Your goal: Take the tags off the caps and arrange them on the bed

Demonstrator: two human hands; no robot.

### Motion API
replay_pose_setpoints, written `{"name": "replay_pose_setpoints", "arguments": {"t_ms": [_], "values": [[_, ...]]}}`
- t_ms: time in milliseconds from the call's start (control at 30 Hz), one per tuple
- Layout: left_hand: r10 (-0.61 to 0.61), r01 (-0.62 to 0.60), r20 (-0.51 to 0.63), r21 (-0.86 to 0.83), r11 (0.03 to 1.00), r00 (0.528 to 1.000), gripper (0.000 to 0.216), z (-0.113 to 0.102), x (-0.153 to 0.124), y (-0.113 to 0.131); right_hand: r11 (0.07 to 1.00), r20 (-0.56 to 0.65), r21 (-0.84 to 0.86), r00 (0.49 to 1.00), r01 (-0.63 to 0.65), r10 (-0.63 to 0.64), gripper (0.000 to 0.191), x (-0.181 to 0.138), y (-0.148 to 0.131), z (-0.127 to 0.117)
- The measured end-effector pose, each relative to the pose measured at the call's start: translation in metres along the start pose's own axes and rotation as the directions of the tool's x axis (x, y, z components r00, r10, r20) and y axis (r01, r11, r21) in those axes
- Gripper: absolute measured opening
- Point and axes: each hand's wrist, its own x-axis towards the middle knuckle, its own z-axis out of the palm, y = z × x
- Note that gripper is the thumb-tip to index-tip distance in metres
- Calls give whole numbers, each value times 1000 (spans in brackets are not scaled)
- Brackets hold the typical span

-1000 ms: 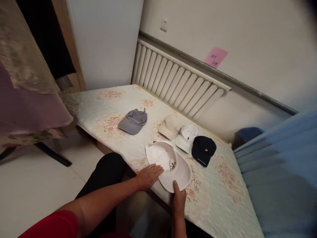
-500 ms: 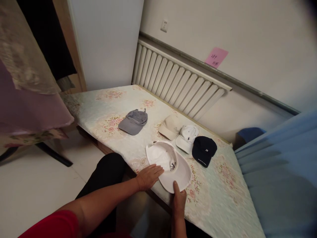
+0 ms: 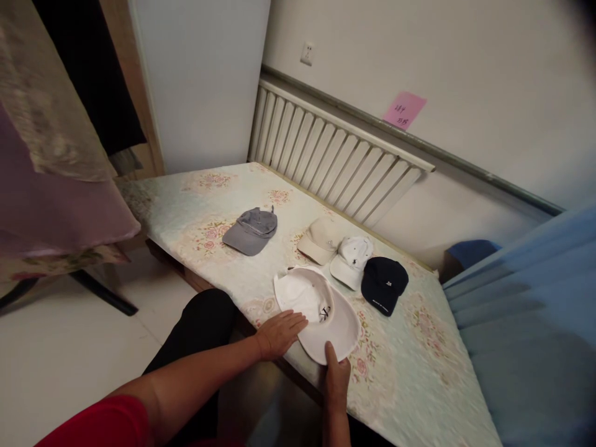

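A white baseball cap (image 3: 342,326) with dark lettering lies in front of me on the bed's near edge, its hollow side facing up and its brim toward the lower right. My right hand (image 3: 338,375) pinches the brim's near edge, thumb on top and fingers hidden below. Flat and stretched out, the fingers of my left hand (image 3: 282,333) rest on the cap's near side where crown meets brim; that thumb is out of sight. Just beyond sit a beige cap (image 3: 320,241), a smaller white cap (image 3: 350,264) and a navy cap (image 3: 384,284) in a row.
A grey cap (image 3: 252,233) lies apart on the left of the floral-covered bed (image 3: 181,205). Behind the bed runs a white radiator (image 3: 326,155). A blue curtain (image 3: 535,310) hangs at the right, and draped cloths (image 3: 60,174) cover something at the left.
The view has shifted very slightly. Both hands and the white cap keep nearly the same places.
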Motion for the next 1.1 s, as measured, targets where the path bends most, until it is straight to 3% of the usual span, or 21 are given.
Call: {"name": "replay_pose_setpoints", "arguments": {"t_ms": [1100], "values": [[-14,13,4,14,1000,1000,43,-5,0,2,1000,-7,0,1000,11,-11,55,0,0,1]]}}
